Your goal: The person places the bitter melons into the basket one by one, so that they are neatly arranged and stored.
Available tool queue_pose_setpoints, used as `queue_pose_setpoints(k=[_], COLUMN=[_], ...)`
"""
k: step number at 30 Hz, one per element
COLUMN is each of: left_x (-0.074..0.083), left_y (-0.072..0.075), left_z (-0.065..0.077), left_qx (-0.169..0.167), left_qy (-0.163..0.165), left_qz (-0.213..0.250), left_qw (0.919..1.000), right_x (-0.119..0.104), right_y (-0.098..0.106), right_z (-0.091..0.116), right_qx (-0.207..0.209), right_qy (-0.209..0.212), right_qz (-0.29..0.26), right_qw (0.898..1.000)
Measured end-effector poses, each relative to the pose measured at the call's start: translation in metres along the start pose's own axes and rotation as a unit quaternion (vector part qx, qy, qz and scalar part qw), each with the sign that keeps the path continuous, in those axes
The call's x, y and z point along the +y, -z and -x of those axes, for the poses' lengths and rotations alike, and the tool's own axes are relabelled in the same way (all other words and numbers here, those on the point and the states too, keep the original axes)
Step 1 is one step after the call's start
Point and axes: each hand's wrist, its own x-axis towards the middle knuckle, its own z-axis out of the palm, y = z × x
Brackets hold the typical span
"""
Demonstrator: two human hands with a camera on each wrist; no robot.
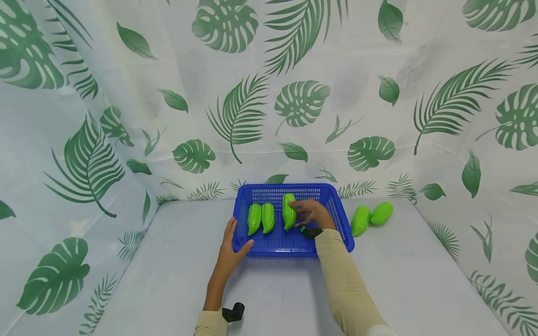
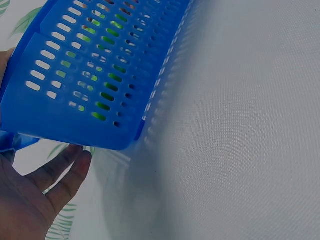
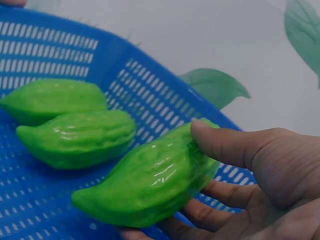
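Note:
My right hand [image 1: 313, 212] is inside the blue plastic basket [image 1: 286, 254], holding a glossy green bitter gourd [image 3: 150, 180] between thumb and fingers. In the right wrist view the thumb lies over its blunt end and the fingers pass beneath it. Two similar gourds lie side by side to the left, one bitter gourd [image 1: 254, 219] and another bitter gourd [image 1: 268, 218]. My left hand [image 1: 229, 254] spans the basket's near left corner, thumb at the rim and straight fingers along the outside. The left wrist view shows those fingers [image 2: 70, 180] spread beside the slotted wall.
Outside the basket, to its right, lie two more green gourds, one bitter gourd [image 1: 360, 221] and a second bitter gourd [image 1: 381, 213]. The basket stands on a white table [image 1: 168, 280], close to a leaf-patterned backdrop [image 1: 252, 116] that also rises along both sides.

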Motion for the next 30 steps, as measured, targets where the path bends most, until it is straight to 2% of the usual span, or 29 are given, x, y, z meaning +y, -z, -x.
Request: queue_pose_setpoints(k=[5,12,17,22,30], left_x=[-0.001,0.000,0.000,0.000,0.000], left_y=[0.000,-0.001,-0.001,-0.001,-0.001], left_z=[0.000,0.001,0.001,0.001,0.000], left_qx=[0.003,0.003,0.002,0.003,0.003], left_qy=[-0.002,0.004,0.002,0.002,0.007], left_qz=[0.001,0.008,0.006,0.006,0.004], left_qw=[1.0000,1.0000,1.0000,1.0000,1.0000], right_x=[0.005,0.008,0.008,0.007,0.007], right_y=[-0.006,-0.014,-0.021,-0.027,-0.031], right_z=[-0.003,-0.005,-0.006,-0.005,-0.011], right_qx=[0.017,0.075,0.084,0.101,0.110], right_qy=[-0.004,0.004,0.011,0.018,0.009], right_qz=[0.024,0.098,0.083,0.100,0.094], right_qw=[1.000,0.992,0.993,0.990,0.989])
